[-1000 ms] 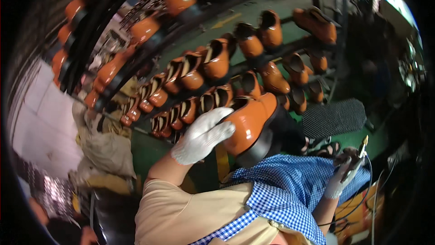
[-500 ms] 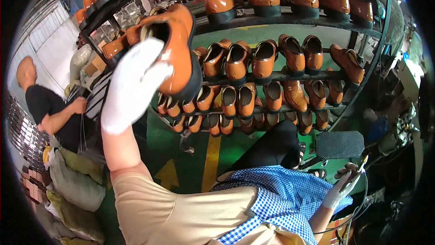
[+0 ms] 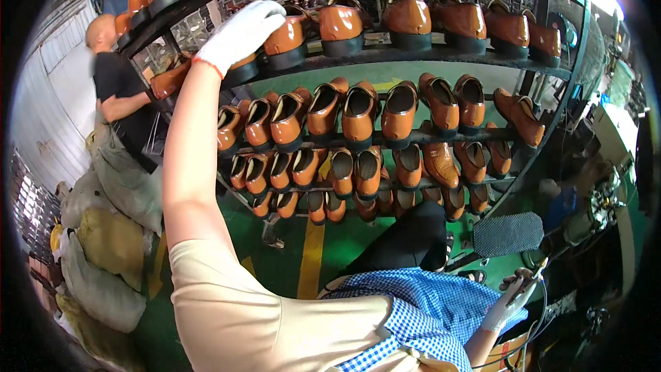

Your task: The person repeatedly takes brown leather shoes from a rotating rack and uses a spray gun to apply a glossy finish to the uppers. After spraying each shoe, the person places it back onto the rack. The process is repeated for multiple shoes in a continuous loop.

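My left hand (image 3: 241,31), in a white glove, is raised to the top tier of a curved black shoe rack (image 3: 441,52). It closes over a brown leather shoe with a black sole (image 3: 242,67) that sits on that tier beside other brown shoes (image 3: 341,24). Lower tiers hold several more brown shoes (image 3: 358,114), toes down. My right hand (image 3: 506,303), also gloved, hangs low at the right by my blue checked apron (image 3: 427,310), gripping a thin dark tool (image 3: 531,277) with a cable.
A person in a black shirt (image 3: 117,90) works at the left end of the rack. Filled sacks (image 3: 110,241) are piled at the left. The floor is green with a yellow line (image 3: 311,255). A black perforated pad (image 3: 508,234) and a machine (image 3: 599,207) stand at the right.
My left hand has carried the brown shoe up from the rack's lower area and onto the top tier. My right hand stays low at the right with its tool.
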Available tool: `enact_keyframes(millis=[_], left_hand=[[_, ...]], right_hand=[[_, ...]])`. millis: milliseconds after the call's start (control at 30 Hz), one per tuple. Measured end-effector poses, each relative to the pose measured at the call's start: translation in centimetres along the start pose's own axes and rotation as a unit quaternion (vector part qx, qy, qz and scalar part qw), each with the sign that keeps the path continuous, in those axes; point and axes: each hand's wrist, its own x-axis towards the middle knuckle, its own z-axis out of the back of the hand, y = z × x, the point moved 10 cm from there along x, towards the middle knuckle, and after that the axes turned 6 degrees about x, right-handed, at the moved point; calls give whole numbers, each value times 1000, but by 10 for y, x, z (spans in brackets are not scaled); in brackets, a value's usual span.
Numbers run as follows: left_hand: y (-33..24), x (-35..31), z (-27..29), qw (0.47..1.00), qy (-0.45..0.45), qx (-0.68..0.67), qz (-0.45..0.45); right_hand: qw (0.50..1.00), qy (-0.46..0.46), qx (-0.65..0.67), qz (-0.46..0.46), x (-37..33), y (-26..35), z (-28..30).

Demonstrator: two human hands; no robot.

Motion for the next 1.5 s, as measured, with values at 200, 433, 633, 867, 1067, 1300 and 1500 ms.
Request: enact_keyframes(millis=[200,433,633,867,1067,1300,1500], left_hand=[[15,-74,56,972,-157,132,111],[33,-81,24,976,-135,69,158],[32,-68,16,974,-219,-55,7],[-4,-58,46,979,-189,42,65],[-17,-2,6,990,30,136,-37],[8,-1,-9,994,103,-44,13],[5,-9,-12,984,116,-133,-25]], right_hand=[[1000,2,-23,-5,4,-18,3],[999,34,33,21,21,-61,-24],[999,23,-20,26,22,-69,-33],[1000,24,15,-6,22,-64,-31],[999,21,3,-26,22,-69,-28],[999,22,-10,-21,13,-65,-30],[999,34,-24,-3,17,-60,-36]])
